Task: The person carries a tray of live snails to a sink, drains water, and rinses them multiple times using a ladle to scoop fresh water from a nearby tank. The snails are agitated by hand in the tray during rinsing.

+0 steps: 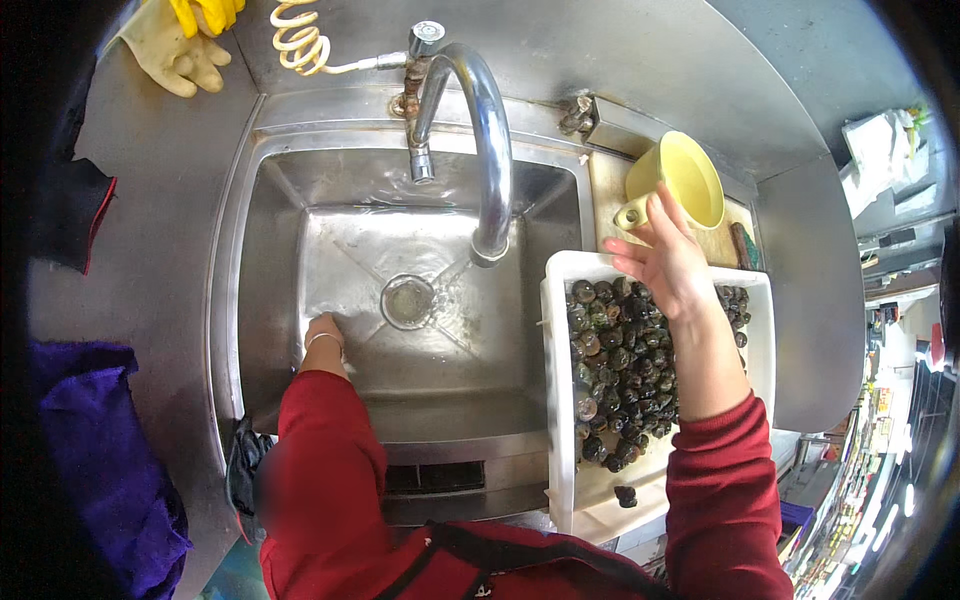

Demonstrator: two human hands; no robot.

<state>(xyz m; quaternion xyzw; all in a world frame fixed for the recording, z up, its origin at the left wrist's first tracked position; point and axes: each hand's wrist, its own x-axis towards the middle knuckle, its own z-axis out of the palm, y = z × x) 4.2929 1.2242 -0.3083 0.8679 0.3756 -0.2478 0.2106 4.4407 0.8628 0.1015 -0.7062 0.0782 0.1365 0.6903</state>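
My left hand (324, 334) is low in the stainless steel sink (465, 352), near its left wall. The fingers are in shallow water, and what they touch cannot be seen. Above the far end of a white plastic crate (551, 337), my right hand (667, 262) is raised with its fingers apart and nothing in them. Its fingertips overlap the view of the handle of a yellow plastic dipper (694, 180); whether they touch is unclear. Many dark, round shellfish (619, 360) that look like snails fill much of the crate, and one lies apart near the close end.
A curved chrome faucet (491, 150) arches over the sink, with a coiled hose (300, 45) behind. The dipper stands on a cutting board (607, 187). Rubber gloves (176, 56) hang at the far left. A purple cloth (105, 450) lies on the left counter.
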